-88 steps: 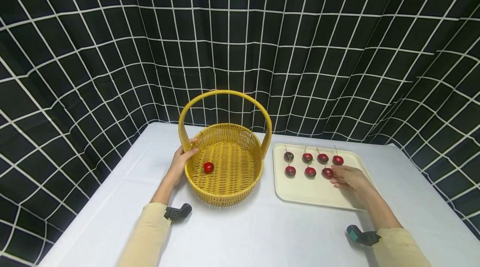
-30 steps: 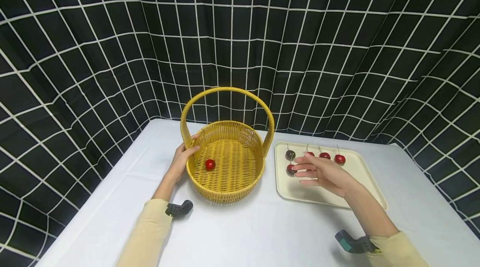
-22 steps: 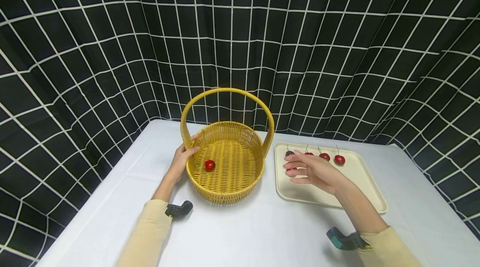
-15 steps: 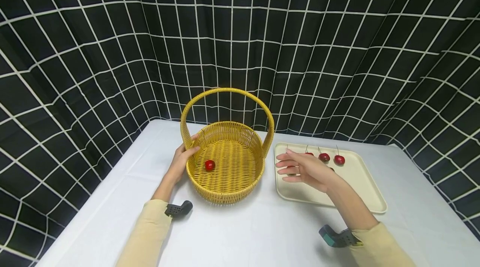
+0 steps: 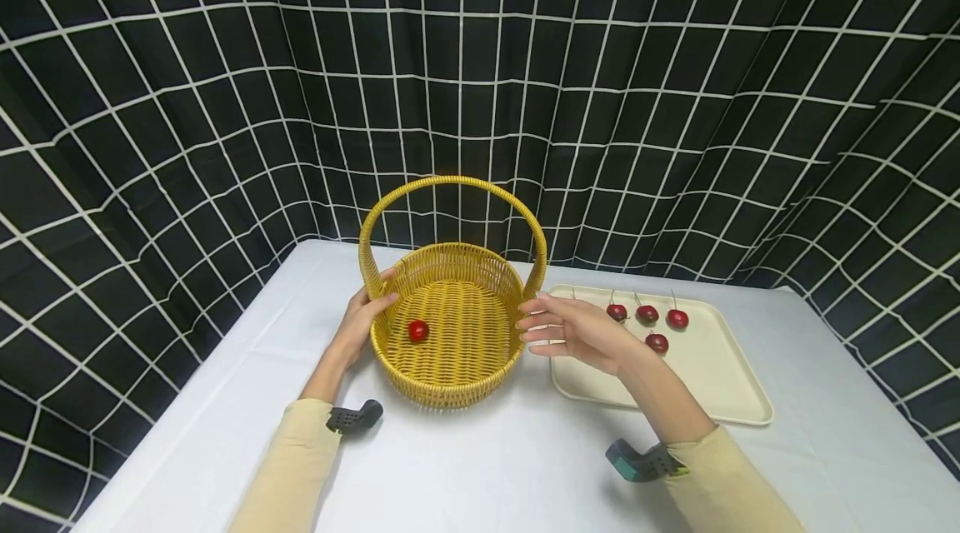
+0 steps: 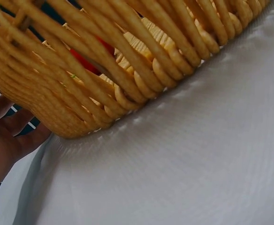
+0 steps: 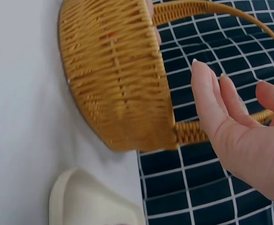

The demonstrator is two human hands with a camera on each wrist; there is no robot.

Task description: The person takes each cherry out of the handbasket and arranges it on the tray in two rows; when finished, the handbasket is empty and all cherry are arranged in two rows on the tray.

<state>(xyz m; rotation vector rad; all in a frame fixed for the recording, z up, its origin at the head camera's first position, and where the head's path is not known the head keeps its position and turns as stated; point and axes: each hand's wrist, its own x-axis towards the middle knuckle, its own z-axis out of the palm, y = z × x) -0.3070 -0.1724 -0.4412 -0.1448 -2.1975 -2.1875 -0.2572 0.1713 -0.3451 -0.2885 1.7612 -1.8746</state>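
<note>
A yellow woven basket (image 5: 450,387) with a tall arched handle stands on the table, one red cherry (image 5: 417,331) inside it. My left hand (image 5: 362,321) grips its left rim near the handle's foot; in the left wrist view the fingers lie against the outer weave. Just right of the basket is my right hand (image 5: 577,331), fingers extended and spread beside the right handle foot. No item shows in that hand (image 7: 242,126) in the right wrist view, and whether its fingertips touch the basket I cannot tell. Several stemmed cherries (image 5: 657,343) lie on a cream tray (image 5: 720,387).
White cloth (image 5: 480,466) covers the table. Dark gridded curtains (image 5: 465,58) close off the back and both sides. The right hand and forearm hide part of the tray and some cherries.
My right hand has moved left from over the tray to the basket's right side, uncovering a cherry it had passed over. The left hand keeps its grip on the basket.
</note>
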